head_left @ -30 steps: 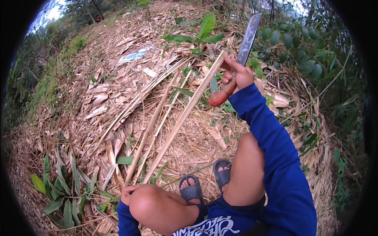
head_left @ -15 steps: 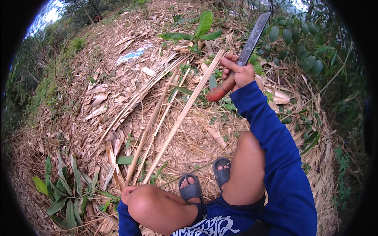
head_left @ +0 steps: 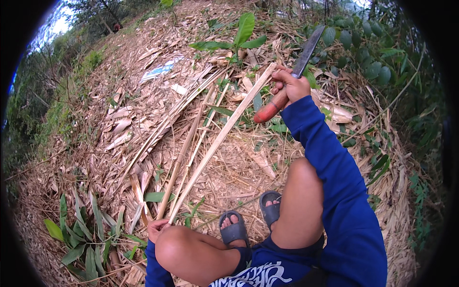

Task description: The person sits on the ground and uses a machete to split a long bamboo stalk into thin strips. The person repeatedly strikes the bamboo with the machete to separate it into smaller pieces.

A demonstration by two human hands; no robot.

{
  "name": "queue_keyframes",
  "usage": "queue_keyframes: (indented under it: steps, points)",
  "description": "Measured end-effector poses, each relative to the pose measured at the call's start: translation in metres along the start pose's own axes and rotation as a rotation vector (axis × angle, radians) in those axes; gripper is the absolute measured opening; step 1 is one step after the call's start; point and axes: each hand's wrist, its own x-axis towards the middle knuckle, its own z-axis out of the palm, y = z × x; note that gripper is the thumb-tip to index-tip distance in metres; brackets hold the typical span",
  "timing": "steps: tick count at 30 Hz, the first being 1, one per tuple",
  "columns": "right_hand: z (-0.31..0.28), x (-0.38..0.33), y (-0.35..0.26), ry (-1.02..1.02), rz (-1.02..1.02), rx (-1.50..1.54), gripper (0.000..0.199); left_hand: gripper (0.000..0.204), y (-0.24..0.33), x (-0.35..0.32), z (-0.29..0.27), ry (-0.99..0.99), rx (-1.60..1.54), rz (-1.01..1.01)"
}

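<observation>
My right hand is closed around a machete, whose dark blade points up and away and whose orange-brown handle end sticks out below the fist. The thumb and fingertips of that hand meet the far end of a long, pale split-bamboo strip. This strip slants down to the left across the scene. At its near end is my left hand, beside my left knee, with fingers pinched on the strip and partly hidden by the knee.
More long strips lie on the ground left of the held one. Dry husks and leaves cover the slope. A broad-leaved seedling stands ahead, a leafy clump at lower left, and dense shrubs at right. My sandalled feet are close by.
The strip's near end has shifted slightly left, and my left hand shows more beside the knee. The machete blade has dipped a little; my right hand stays almost in place.
</observation>
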Motion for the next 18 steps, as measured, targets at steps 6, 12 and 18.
queue_keyframes:
  steps: [6,12,18]
  points:
    - [-0.007,0.005,-0.003,0.096,0.112,0.027,0.030,0.022,0.057,0.013,0.020,-0.035,0.105,0.042]
    - [-0.012,0.010,0.000,0.131,0.111,0.007,0.022,0.019,0.078,0.018,0.029,0.098,0.122,0.103]
    - [-0.017,0.016,0.006,0.220,0.103,0.064,0.020,0.018,0.084,0.019,0.040,0.137,0.098,0.120]
